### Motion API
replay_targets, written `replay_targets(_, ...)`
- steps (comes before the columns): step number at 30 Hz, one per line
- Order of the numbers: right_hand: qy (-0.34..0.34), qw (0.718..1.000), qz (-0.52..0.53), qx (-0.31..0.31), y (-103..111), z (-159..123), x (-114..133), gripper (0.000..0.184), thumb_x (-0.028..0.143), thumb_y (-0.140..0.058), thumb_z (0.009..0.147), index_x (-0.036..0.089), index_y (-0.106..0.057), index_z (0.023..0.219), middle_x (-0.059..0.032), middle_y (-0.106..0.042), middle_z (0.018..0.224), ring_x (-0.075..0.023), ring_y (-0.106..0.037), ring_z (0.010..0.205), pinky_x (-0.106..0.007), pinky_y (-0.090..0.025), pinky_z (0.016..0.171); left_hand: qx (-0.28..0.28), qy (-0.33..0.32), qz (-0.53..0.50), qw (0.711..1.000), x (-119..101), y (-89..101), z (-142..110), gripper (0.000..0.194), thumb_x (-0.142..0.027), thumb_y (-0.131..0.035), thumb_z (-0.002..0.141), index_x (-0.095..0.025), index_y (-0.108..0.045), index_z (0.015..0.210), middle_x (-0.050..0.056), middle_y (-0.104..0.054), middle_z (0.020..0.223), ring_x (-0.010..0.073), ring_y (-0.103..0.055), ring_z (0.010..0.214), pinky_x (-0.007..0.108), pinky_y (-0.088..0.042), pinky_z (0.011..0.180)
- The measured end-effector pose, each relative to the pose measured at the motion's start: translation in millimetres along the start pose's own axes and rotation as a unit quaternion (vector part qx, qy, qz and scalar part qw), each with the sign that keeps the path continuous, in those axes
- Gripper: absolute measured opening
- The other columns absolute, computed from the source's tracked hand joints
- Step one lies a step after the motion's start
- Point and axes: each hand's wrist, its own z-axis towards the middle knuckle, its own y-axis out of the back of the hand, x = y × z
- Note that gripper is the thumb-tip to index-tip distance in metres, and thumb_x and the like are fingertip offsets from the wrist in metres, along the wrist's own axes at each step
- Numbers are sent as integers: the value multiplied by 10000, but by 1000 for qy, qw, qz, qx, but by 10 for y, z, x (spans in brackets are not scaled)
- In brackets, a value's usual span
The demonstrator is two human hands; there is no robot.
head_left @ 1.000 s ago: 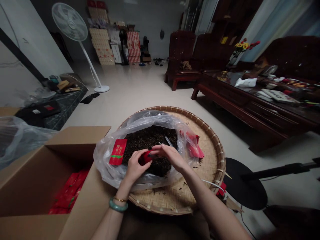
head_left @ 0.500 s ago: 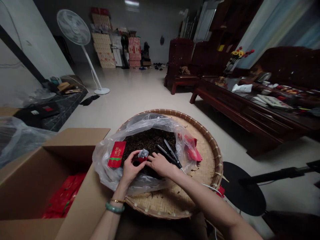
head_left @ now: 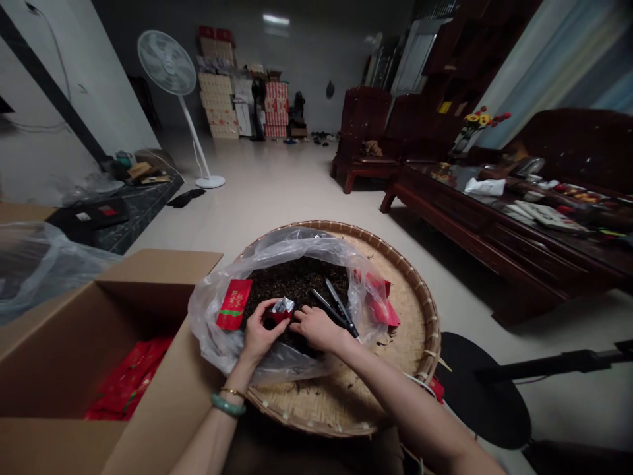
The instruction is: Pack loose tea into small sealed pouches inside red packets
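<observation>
My left hand (head_left: 260, 335) grips a small red foil packet (head_left: 283, 309), its silver inner side showing at the open top. Beside it, my right hand (head_left: 319, 328) has its fingers bent down over dark dried tea leaves (head_left: 291, 277); what the fingertips pinch, if anything, is hidden. The leaves lie in a clear plastic bag (head_left: 210, 349) with its mouth spread wide. A flat red packet (head_left: 234, 305) with gold writing rests on the bag's left side. Near my right hand, a black hair-straightener-like tool (head_left: 337, 307) lies with its two arms apart on the leaves.
A round woven bamboo tray (head_left: 415, 284) carries the bag and some crumpled red packets (head_left: 383, 303). At left stands an open cardboard box (head_left: 163, 389) holding red packets (head_left: 131, 379). A black round stand base (head_left: 482, 389) is at right, near a dark wooden table (head_left: 465, 227).
My right fingertips have drawn slightly away from the small packet and down to the leaves. The packet's silver top shows brighter. The whole view has shifted a little.
</observation>
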Motion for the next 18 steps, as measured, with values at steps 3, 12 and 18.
replay_targets(3, -4, 1000, 19, 7, 5, 0, -46, 221, 175, -570, 767, 183, -600, 986, -82, -585, 943, -227, -507, 896, -311, -430, 689, -6, 1, 0, 1000, -10, -3, -6, 382, -268, -692, 660, -171, -584, 1013, 67, -659, 1009, 209, -633, 939, 335, -529, 824)
replay_targets(12, -150, 892, 389, -174, -99, -57, -133, 282, 116, -612, 629, 196, -595, 899, -12, -597, 875, -166, -553, 817, -284, -437, 725, -45, 42, -64, 996, -18, -1, -2, 427, -294, -719, 621, -152, -573, 996, 74, -661, 961, 200, -651, 849, 335, -540, 791)
replay_targets(18, -255, 474, 822, -185, -211, -8, -41, 270, 145, -601, 614, 189, -490, 856, 47, -563, 686, -119, -588, 558, -265, -472, 555, -62, 81, -101, 990, 25, 2, 11, 480, -317, -744, 589, -149, -564, 1001, 80, -657, 963, 196, -655, 832, 340, -540, 803)
